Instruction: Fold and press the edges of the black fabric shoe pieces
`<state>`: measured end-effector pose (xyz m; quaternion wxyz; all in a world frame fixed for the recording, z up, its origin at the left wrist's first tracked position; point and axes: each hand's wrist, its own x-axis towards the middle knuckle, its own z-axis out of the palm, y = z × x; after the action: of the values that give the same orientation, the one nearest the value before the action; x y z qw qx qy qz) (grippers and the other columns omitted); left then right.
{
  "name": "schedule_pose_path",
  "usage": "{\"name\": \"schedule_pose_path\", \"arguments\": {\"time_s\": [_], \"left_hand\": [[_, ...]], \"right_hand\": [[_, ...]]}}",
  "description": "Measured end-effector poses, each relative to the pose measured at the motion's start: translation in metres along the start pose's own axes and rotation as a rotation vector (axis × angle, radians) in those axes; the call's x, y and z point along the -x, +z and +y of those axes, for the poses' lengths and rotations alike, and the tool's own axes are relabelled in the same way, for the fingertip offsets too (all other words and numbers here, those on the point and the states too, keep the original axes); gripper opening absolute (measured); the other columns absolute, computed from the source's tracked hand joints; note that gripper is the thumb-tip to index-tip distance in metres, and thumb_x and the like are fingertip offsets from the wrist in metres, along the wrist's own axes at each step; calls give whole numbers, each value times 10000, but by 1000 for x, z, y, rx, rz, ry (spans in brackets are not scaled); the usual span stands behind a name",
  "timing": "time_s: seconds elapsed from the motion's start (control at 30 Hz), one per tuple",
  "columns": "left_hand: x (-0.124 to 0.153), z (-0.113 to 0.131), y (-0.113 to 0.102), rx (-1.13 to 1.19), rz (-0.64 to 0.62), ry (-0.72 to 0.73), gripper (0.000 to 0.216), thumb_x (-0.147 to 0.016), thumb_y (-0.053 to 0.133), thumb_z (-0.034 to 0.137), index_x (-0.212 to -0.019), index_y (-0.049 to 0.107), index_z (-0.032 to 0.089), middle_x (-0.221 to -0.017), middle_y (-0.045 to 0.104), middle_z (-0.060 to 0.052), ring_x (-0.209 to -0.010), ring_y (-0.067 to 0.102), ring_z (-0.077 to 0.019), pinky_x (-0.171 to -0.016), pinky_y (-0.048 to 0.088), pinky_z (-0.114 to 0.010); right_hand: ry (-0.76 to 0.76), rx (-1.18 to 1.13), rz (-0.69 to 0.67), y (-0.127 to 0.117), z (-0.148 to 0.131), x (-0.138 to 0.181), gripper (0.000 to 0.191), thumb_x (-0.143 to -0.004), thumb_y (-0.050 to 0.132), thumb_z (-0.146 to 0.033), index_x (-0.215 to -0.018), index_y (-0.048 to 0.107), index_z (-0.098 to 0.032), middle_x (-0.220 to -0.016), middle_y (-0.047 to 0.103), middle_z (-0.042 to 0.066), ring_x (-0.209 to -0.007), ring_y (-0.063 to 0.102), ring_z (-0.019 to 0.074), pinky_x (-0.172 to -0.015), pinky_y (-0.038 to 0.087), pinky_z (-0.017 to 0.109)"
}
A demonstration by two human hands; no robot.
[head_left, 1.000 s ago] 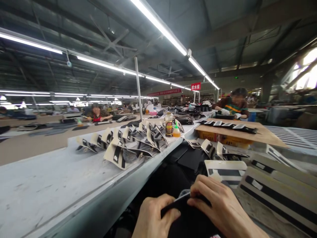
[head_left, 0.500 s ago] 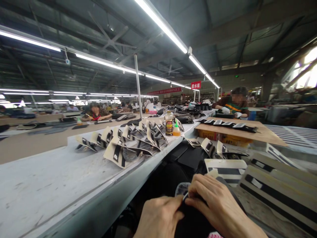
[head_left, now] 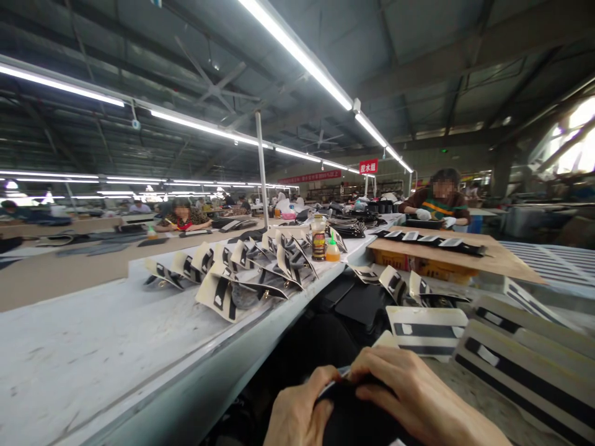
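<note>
A pale conveyor belt (head_left: 83, 347) ran along the left, bare at its near end. Farther up it lay a cluster of cream-and-black shoe pieces (head_left: 242, 272), overlapping and tilted on one another. Behind them stood a metal post (head_left: 261, 167), and just right of the cluster a brown bottle (head_left: 318, 238) stood beside a small orange-filled glue bottle (head_left: 331, 249). A seated person (head_left: 182, 215) worked at the far left row.

At the bottom edge, the left hand (head_left: 297, 412) gripped a black piece (head_left: 357, 421) with its thumb pressed on the near edge. The right hand (head_left: 413, 396) was closed over the top of the same piece, fingers (head_left: 372, 371) curled down onto it and touching the left thumb. The piece sat low in front of the person, between belt and right-hand bench, partly cut off by the frame.

Beyond the hands lay dark flat pieces (head_left: 357, 300), then a cream panel (head_left: 427, 325) with black stripes. To the right, longer striped panels (head_left: 525, 365) lay side by side. Behind, a cardboard sheet (head_left: 493, 257) carried a row of black strips (head_left: 432, 243), and another person (head_left: 439, 201) in white gloves sat past it.
</note>
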<state>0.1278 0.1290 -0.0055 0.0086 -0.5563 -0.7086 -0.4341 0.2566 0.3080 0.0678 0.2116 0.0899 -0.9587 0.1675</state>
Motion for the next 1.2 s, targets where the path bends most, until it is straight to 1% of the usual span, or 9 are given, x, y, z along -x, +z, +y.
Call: {"name": "schedule_pose_path", "arguments": {"time_s": [0.17,0.37,0.53,0.7,0.77,0.83,0.97,1.07,1.2], "left_hand": [[2,-10,6,-6,48,46,378,-905,442,155,-1223,608,271,-871,751,-13,-718,728,-175,-671,515,-212],[1,-9,7,-74,139,-32,324,-911,424,145,-1158,618,224,-762,712,-15,-649,698,-175,-631,510,-224],[4,-12,13,-48,205,-46,340,-930,418,174,-1212,584,267,-820,747,1,-690,726,-177,-656,528,-233],[5,-16,10,-78,299,-67,386,-932,400,187,-1248,616,236,-1034,778,-62,-923,757,-200,-801,566,-267],[6,-19,6,-97,316,-63,408,-925,399,166,-1240,649,231,-1105,767,-72,-982,747,-194,-875,556,-268],[7,-21,2,-104,332,-67,409,-933,407,164,-1256,648,235,-1051,768,-61,-944,746,-182,-882,548,-254],[13,-25,-5,-15,363,-106,365,-983,454,261,-1330,565,232,-791,677,7,-693,685,-134,-716,540,-187],[18,-24,-9,121,365,-80,382,-1016,440,355,-1372,497,229,-780,635,23,-650,627,-108,-692,515,-160],[26,-16,-16,226,301,-59,394,-1026,449,421,-1412,449,343,-799,628,58,-664,604,-82,-695,472,-146]], "right_hand": [[-82,89,-13,5,-1,-5,298,-827,661,26,-985,658,-227,-900,735,-18,-797,703,165,-715,516,262],[-169,128,-62,16,3,0,511,-802,659,-17,-1239,605,-277,-1120,757,24,-970,725,230,-827,559,325],[-89,15,-6,13,13,12,501,-895,563,-55,-1285,579,-368,-1103,748,-14,-940,733,182,-809,571,257],[26,-19,61,5,16,21,345,-939,564,-122,-1196,625,-345,-1081,728,2,-887,737,165,-751,586,218],[28,-19,61,5,18,22,400,-903,633,-123,-1238,618,-340,-1177,709,21,-981,727,181,-824,587,232],[33,-24,74,7,21,22,464,-854,704,-124,-1261,625,-334,-1299,662,43,-1094,697,205,-910,569,255],[164,-76,214,13,31,18,111,-877,672,-183,-894,706,-287,-1252,653,45,-1053,696,221,-881,574,297],[258,-194,361,14,34,15,163,-899,639,-299,-744,638,-245,-1273,616,71,-1142,634,262,-940,535,371],[309,-481,376,8,28,11,305,-883,684,-477,-728,645,-217,-1331,583,102,-1239,557,315,-1011,470,399]]}}
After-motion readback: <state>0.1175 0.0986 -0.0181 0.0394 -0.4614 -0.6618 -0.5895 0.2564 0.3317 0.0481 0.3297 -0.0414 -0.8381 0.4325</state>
